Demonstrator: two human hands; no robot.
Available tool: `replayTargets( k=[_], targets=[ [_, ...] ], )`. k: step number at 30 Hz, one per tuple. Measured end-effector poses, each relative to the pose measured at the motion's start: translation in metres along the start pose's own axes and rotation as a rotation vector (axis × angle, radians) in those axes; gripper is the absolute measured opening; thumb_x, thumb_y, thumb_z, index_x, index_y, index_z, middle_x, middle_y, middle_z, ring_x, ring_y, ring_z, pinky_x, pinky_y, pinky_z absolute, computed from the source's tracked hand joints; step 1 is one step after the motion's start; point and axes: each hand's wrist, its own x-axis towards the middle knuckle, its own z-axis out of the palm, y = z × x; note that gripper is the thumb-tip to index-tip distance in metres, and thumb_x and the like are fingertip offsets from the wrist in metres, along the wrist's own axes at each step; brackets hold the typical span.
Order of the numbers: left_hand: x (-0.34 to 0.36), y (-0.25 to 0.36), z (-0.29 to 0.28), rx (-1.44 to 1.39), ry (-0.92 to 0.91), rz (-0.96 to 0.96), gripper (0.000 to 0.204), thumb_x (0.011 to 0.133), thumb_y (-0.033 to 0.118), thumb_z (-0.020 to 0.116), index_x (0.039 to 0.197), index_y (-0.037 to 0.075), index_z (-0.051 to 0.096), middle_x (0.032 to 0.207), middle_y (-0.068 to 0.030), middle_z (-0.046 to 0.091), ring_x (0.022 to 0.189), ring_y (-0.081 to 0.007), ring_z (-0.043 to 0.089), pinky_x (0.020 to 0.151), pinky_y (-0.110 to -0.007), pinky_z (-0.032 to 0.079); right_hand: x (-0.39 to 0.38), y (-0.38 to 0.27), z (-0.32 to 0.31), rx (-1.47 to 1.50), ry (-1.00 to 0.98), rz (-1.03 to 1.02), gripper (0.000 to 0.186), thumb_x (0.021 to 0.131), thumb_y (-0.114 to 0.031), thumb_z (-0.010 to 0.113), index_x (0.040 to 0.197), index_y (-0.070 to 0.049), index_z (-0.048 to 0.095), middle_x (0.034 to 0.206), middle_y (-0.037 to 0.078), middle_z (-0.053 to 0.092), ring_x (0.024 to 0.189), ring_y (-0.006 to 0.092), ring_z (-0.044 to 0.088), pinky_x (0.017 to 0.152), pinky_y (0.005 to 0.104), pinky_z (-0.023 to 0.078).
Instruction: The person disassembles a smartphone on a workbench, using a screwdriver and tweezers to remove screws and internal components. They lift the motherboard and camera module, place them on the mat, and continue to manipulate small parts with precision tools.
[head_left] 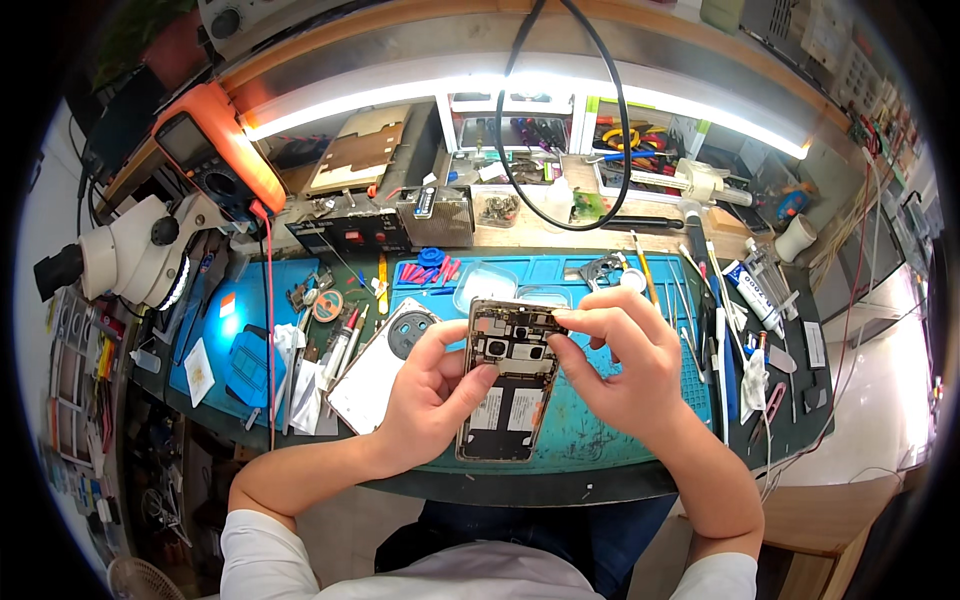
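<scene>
The bare left hand [425,395] clamps an opened, dark rectangular smartphone [513,385] whose upper-right edge the bare right hand [630,355], pinch unclear, seemingly works, the next move needing steady lightness.

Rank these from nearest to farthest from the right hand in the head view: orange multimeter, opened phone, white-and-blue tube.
1. Opened phone, just left of the right hand.
2. White-and-blue tube, off to its right.
3. Orange multimeter, far away at upper left.
</scene>
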Motion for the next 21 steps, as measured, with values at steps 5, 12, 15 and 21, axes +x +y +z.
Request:
replayTargets(
  k=[5,12,15,21],
  targets=[
    [-0.002,0.000,0.000,0.005,-0.003,0.032,0.038,0.108,0.005,0.056,0.143,0.003,0.040,0.118,-0.0123,0.073,0.098,-0.0075,0.067,0.077,-0.022,0.052,0.000,-0.004,0.000,-0.005,0.006,0.028,0.024,0.079,-0.004,0.085,0.099,-0.008,0.073,0.091,0.006,0.069,0.072,0.0196,0.066,0.059,0.0307,0.053],
    [-0.002,0.001,0.002,0.001,-0.002,0.058,0.038,0.108,0.004,0.056,0.143,0.003,0.040,0.116,-0.0120,0.073,0.095,-0.0075,0.068,0.075,-0.022,0.052,0.000,-0.004,0.001,0.003,0.014,0.016,0.023,0.079,-0.004,0.084,0.097,-0.009,0.071,0.090,0.006,0.068,0.073,0.0212,0.067,0.059,0.0331,0.054],
    [-0.004,-0.001,-0.003,0.037,-0.013,0.034,0.038,0.108,0.004,0.056,0.142,0.003,0.040,0.116,-0.0123,0.074,0.095,-0.0072,0.068,0.074,-0.021,0.052,0.002,-0.011,-0.004,0.093,-0.004,0.140,0.025,0.084,-0.005,0.081,0.107,-0.007,0.071,0.092,0.007,0.070,0.076,0.0183,0.069,0.060,0.0317,0.054],
    [-0.002,0.001,0.002,-0.004,0.022,0.060,0.037,0.107,0.003,0.057,0.141,0.004,0.041,0.115,-0.0127,0.074,0.095,-0.0067,0.068,0.074,-0.021,0.052,-0.003,-0.013,-0.002,0.576,-0.172,0.562,0.033,0.096,-0.011,0.072,0.127,0.000,0.068,0.103,0.008,0.076,0.090,0.0129,0.072,0.071,0.0276,0.056]
  ],
)
